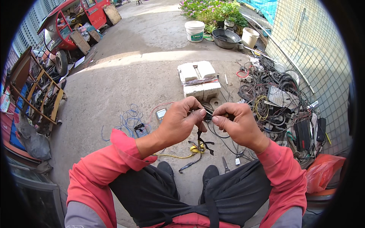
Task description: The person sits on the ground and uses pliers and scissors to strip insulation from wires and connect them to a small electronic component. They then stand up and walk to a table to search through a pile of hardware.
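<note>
In front of my knees, my left hand (178, 119) and my right hand (240, 121) meet, thumbs and fingers pinched on a thin dark cable (208, 114). Its exact end is partly hidden by the fingers. Below the left hand, black strips (205, 142) dangle over a small yellow bundle (197, 148) with a yellow cord on the ground. Beyond my left wrist lie a grey meter with a screen (161, 113), a tangle of blue wire (130, 118) and a small black device (141, 130). By my right shoe lie a pointed metal tool (226, 165) and a small white piece (237, 161).
White foam blocks (197, 78) stand ahead. A heap of cables and scrap (283, 100) fills the right side by a mesh fence (315, 49). Buckets (195, 31) and a black basin (226, 39) stand farther off. At left are a wooden frame (47, 102) and a red vehicle (81, 19).
</note>
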A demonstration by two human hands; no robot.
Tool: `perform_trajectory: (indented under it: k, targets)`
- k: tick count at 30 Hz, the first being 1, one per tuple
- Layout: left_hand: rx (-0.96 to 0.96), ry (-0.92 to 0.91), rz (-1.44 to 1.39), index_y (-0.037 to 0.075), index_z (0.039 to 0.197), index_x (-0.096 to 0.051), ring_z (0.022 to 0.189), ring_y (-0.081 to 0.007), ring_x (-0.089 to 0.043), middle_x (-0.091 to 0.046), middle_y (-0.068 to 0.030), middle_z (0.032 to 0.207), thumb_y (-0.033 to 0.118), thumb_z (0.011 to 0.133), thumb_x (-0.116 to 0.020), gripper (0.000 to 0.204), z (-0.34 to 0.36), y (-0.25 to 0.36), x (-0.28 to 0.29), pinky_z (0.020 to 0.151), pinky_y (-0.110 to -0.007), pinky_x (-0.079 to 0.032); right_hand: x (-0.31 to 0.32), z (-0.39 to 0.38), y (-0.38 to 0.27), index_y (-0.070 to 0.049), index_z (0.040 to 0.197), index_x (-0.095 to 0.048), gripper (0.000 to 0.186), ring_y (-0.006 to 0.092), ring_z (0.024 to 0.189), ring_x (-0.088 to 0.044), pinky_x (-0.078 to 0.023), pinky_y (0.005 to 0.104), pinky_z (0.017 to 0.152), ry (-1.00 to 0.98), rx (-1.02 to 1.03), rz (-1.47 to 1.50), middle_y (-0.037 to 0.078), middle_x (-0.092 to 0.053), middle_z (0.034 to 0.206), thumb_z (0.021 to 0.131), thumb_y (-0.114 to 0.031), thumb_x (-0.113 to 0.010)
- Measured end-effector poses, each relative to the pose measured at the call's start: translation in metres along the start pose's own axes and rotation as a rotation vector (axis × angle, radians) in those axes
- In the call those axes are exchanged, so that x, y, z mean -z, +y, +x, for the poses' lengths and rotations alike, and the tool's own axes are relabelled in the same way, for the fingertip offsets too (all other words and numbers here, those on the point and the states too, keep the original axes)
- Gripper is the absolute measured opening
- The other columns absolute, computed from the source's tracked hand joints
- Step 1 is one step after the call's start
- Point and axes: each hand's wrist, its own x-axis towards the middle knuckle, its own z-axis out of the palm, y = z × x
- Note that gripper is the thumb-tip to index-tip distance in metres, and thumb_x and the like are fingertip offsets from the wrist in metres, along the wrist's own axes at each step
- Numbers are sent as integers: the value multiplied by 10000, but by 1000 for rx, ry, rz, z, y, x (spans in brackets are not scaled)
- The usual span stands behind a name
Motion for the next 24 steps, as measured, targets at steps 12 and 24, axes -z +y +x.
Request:
perform_trajectory:
  k: [12,24]
  targets:
    - [276,-10,-335,-6,916,-528,461,-77,-496,-512,-7,626,117,1016,-541,159,3,7,3,827,-397,-608,-3,3,0,8,889,-701,109,290,689,-665,-510,335,611,83,449,-269,151,-677,798,785,13,-735]
    - [331,88,-418,-23,895,-518,439,-84,-477,-560,-73,731,112,1013,-535,180,3,6,5,719,-418,-638,-6,4,0,2,895,-706,119,290,708,-685,-538,342,616,80,478,-290,142,-693,828,783,18,-743]
